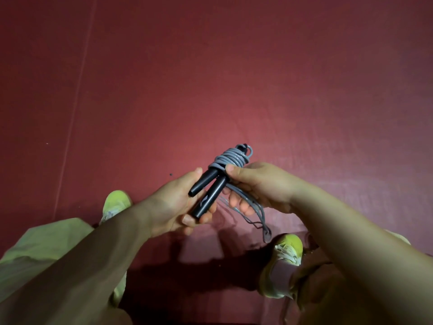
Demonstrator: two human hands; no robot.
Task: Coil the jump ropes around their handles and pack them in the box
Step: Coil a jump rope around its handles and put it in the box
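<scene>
Jump rope (230, 158) is sitting in mid-air between both hands, above the red floor (234, 78), with nothing carrying it but the grip. Its two black handles (208, 195) are lying side by side, and grey cord is already wrapping their far ends in several tight turns. The left hand (178, 202) is curling around the handles' near ends. The right hand (255, 184) is pinching the coil with its thumb while its fingers are cradling the loose loops (255, 214) that are dangling toward a yellow shoe (287, 252). Coiling looks roughly half done; that slack is waiting to be wound. No box is showing, so packing seems not yet begun.
</scene>
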